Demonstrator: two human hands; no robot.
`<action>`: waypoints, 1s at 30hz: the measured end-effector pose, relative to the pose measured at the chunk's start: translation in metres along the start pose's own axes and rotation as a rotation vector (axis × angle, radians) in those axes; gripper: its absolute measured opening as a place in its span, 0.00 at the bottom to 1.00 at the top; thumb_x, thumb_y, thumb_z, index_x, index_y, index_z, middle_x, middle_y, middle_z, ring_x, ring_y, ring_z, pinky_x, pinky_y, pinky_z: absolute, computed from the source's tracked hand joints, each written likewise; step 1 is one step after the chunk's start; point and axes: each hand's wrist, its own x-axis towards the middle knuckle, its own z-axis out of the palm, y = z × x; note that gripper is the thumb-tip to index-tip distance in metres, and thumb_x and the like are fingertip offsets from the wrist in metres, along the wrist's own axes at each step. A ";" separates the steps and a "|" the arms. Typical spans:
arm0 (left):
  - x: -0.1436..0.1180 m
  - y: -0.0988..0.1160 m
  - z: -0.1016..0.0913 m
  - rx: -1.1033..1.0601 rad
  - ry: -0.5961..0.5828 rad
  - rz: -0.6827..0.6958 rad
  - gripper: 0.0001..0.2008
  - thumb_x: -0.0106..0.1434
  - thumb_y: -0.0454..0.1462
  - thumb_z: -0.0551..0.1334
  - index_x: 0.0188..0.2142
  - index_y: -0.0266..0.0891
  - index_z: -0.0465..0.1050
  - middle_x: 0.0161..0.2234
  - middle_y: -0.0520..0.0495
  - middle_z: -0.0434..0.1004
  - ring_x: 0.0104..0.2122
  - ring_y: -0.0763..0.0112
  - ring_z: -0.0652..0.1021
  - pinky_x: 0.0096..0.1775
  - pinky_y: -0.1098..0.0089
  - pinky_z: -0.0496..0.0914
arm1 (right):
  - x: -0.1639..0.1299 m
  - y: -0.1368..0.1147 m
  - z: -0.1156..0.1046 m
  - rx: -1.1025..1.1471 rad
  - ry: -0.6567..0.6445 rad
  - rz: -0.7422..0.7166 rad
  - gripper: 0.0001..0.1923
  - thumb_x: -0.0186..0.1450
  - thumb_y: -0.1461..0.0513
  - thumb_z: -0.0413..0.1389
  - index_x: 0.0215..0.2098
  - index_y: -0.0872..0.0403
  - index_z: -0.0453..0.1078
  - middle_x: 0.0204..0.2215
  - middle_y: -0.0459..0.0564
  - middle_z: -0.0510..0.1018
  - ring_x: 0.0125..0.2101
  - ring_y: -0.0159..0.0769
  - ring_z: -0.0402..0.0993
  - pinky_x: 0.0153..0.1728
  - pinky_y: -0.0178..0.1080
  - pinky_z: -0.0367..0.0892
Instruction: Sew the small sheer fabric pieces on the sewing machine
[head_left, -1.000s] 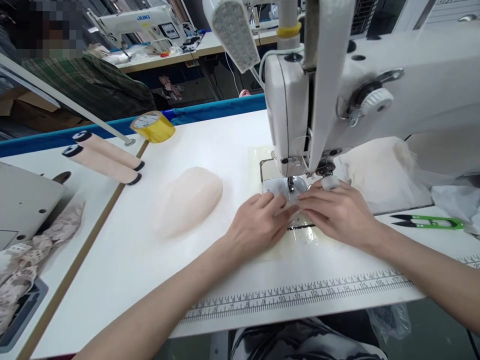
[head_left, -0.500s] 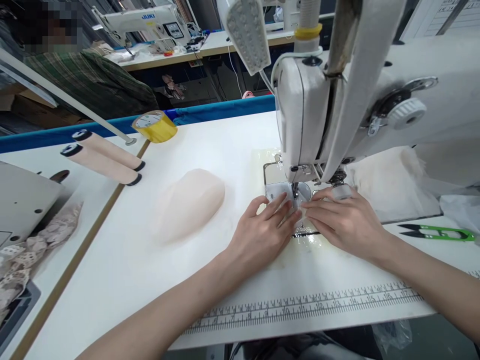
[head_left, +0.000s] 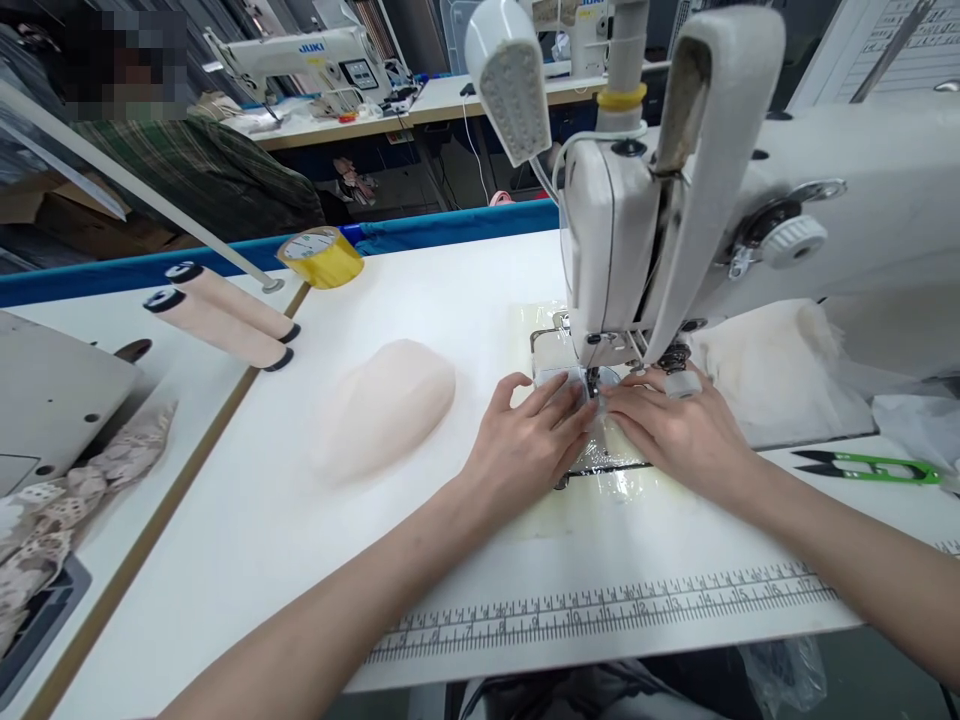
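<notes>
My left hand (head_left: 525,445) and my right hand (head_left: 675,430) lie flat side by side on the white table, fingertips meeting at a small pale translucent fabric piece (head_left: 574,385) under the presser foot (head_left: 592,378) of the white sewing machine (head_left: 750,220). Both hands press the piece down with fingers spread. A clear thimble-like cap (head_left: 681,383) sits on one finger of my right hand. The needle plate is partly hidden by my fingers.
A stack of peach fabric pieces (head_left: 386,405) lies left of my hands. Green thread snips (head_left: 870,465) lie at the right. Yellow tape roll (head_left: 321,256), two pink thread cones (head_left: 225,315), lace trim (head_left: 67,500) and a printed ruler (head_left: 615,610) are around. A person sits at back left.
The view shifted slightly; my hands stayed together at the presser foot and edged a little closer to the needle with the fabric piece.
</notes>
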 end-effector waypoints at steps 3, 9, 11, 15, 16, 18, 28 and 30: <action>-0.004 0.006 -0.003 -0.011 0.007 0.008 0.12 0.68 0.35 0.55 0.47 0.40 0.74 0.48 0.46 0.78 0.52 0.63 0.74 0.50 0.58 0.59 | -0.001 0.000 -0.002 0.012 -0.021 -0.030 0.13 0.64 0.70 0.52 0.43 0.56 0.74 0.35 0.48 0.82 0.36 0.36 0.75 0.47 0.42 0.58; -0.006 0.008 -0.005 -0.035 0.003 0.018 0.12 0.68 0.35 0.55 0.47 0.38 0.73 0.47 0.45 0.78 0.50 0.64 0.76 0.51 0.57 0.60 | -0.005 0.002 -0.004 -0.027 -0.036 -0.102 0.15 0.62 0.73 0.51 0.43 0.56 0.75 0.39 0.48 0.81 0.37 0.37 0.75 0.47 0.45 0.59; -0.006 0.007 -0.004 -0.044 0.006 0.015 0.12 0.68 0.35 0.55 0.47 0.38 0.73 0.46 0.46 0.78 0.49 0.65 0.76 0.52 0.57 0.60 | -0.005 0.002 -0.004 -0.037 -0.039 -0.107 0.15 0.62 0.73 0.51 0.43 0.57 0.75 0.39 0.48 0.81 0.37 0.37 0.75 0.48 0.45 0.59; -0.005 0.006 -0.004 -0.058 0.015 0.012 0.12 0.68 0.35 0.55 0.47 0.38 0.73 0.46 0.45 0.79 0.48 0.65 0.77 0.53 0.57 0.60 | -0.005 0.002 -0.004 -0.062 -0.054 -0.103 0.15 0.62 0.73 0.52 0.44 0.57 0.74 0.40 0.48 0.81 0.37 0.36 0.74 0.48 0.45 0.59; -0.005 0.006 -0.004 -0.059 0.016 0.009 0.12 0.68 0.35 0.55 0.47 0.38 0.73 0.46 0.45 0.79 0.48 0.65 0.77 0.53 0.57 0.60 | -0.005 0.002 -0.004 -0.065 -0.057 -0.101 0.15 0.62 0.72 0.52 0.44 0.57 0.74 0.41 0.48 0.81 0.37 0.36 0.74 0.48 0.45 0.59; -0.005 0.005 -0.003 -0.064 0.016 0.007 0.12 0.68 0.35 0.55 0.47 0.38 0.73 0.46 0.45 0.79 0.48 0.65 0.77 0.53 0.57 0.60 | -0.005 0.002 -0.004 -0.073 -0.065 -0.099 0.15 0.62 0.72 0.52 0.44 0.57 0.74 0.41 0.48 0.81 0.36 0.36 0.74 0.48 0.45 0.59; -0.002 0.003 -0.001 -0.087 0.024 -0.003 0.12 0.67 0.35 0.55 0.47 0.37 0.73 0.46 0.44 0.78 0.48 0.65 0.77 0.54 0.56 0.60 | -0.006 0.002 -0.001 -0.092 -0.083 -0.074 0.17 0.61 0.73 0.51 0.46 0.58 0.74 0.41 0.50 0.81 0.38 0.36 0.74 0.49 0.45 0.58; -0.002 0.002 -0.001 -0.092 0.017 -0.007 0.12 0.67 0.35 0.55 0.47 0.37 0.73 0.47 0.44 0.78 0.48 0.65 0.77 0.55 0.55 0.59 | -0.006 0.001 -0.001 -0.100 -0.096 -0.068 0.17 0.61 0.73 0.51 0.47 0.59 0.73 0.41 0.51 0.81 0.39 0.37 0.74 0.50 0.45 0.57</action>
